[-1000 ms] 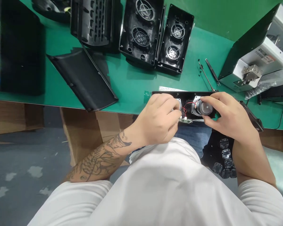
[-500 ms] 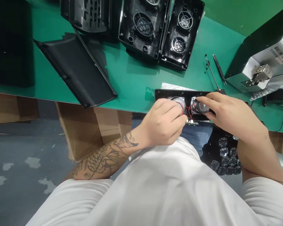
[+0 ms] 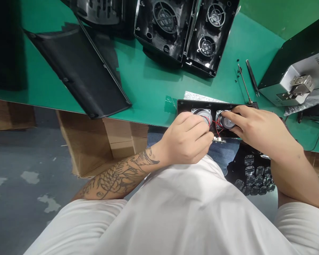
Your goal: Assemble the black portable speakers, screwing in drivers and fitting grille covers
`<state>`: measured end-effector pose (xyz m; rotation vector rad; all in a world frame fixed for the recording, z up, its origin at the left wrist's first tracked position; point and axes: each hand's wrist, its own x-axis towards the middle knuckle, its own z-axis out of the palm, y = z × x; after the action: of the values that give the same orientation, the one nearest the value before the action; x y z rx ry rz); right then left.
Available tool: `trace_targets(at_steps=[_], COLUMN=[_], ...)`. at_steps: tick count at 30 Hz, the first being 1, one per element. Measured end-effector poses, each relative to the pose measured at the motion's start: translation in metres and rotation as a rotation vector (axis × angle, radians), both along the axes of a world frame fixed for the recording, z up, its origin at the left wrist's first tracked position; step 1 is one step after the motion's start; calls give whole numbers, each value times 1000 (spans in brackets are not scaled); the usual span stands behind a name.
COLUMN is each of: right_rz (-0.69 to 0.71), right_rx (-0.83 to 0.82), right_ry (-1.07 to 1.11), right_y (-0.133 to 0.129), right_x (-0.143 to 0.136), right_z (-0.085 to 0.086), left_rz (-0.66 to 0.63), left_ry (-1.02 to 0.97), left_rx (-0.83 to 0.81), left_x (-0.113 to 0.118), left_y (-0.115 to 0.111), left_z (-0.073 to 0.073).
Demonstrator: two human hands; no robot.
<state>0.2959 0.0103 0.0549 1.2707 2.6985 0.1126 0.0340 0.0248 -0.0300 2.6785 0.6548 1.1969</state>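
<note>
Bright, sharp; edges perhaps slightly warped

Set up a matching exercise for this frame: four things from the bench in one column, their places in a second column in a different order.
Things:
1. left hand
2. right hand
3. red wires
4. empty speaker shells

Places:
A. at the far side of the green mat
B. between the two round drivers
C. on the left driver
D. on the right driver

Pairs: 1-C, 2-D, 3-B, 4-A
</note>
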Motion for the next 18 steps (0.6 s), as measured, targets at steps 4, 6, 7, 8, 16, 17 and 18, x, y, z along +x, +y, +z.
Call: trace_targets(at_steps=[4, 6, 7, 8, 16, 17, 18], right_rz=[22, 23, 25, 31, 42, 43, 36], right_rx=[-19, -24, -26, -31, -23, -32, -45], right_ry=[18, 27, 34, 44, 97, 105, 130], right_y=[1, 2, 2, 3, 2, 0, -1], right_x=[2, 3, 4, 4, 7, 7, 8], right_z=[0, 0, 0, -1, -6, -2, 2], left_rz=[3, 2, 3, 4, 10, 12, 16], left_ry=[-66, -80, -83, -83, -100, -100, -98], left_rx=[4, 5, 5, 4, -16, -41, -76], left_x=[2, 3, 3, 3, 2, 2, 2], left_y=[1, 2, 2, 2, 0, 0, 0], left_z=[-1, 0, 0, 1, -2, 0, 1])
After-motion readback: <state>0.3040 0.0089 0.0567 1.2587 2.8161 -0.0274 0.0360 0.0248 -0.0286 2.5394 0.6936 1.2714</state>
